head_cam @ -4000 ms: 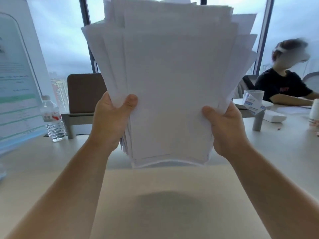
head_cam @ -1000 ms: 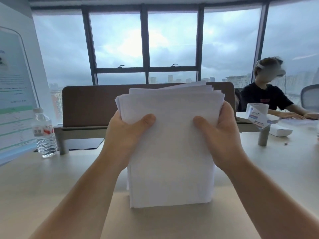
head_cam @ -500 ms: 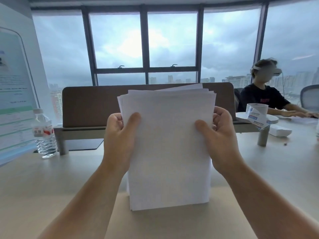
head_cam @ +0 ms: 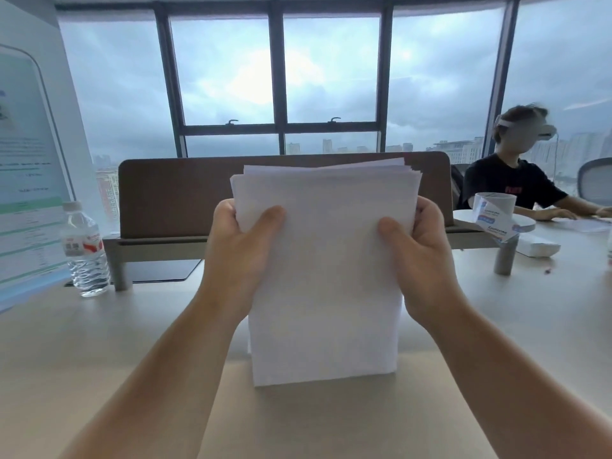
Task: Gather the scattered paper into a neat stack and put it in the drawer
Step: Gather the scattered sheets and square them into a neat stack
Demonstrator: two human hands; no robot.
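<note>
A thick stack of white paper (head_cam: 326,276) stands upright on its bottom edge on the beige desk (head_cam: 99,352), straight in front of me. My left hand (head_cam: 238,253) grips its left side, thumb on the front sheet. On the other side my right hand (head_cam: 420,256) clasps the right edge the same way. The top edges of the sheets are still slightly uneven. No drawer is in view.
A brown desk divider (head_cam: 172,193) runs behind the stack. A water bottle (head_cam: 84,250) and a standing poster (head_cam: 26,167) are at the left. At the right sit a person (head_cam: 510,180), a white cup (head_cam: 495,210) on a small stand and a white box (head_cam: 538,248).
Four seconds ago the fanned sheets were held high. Now they stand squared on the desk. In the last second my hands shifted their grip a little up the sides.
</note>
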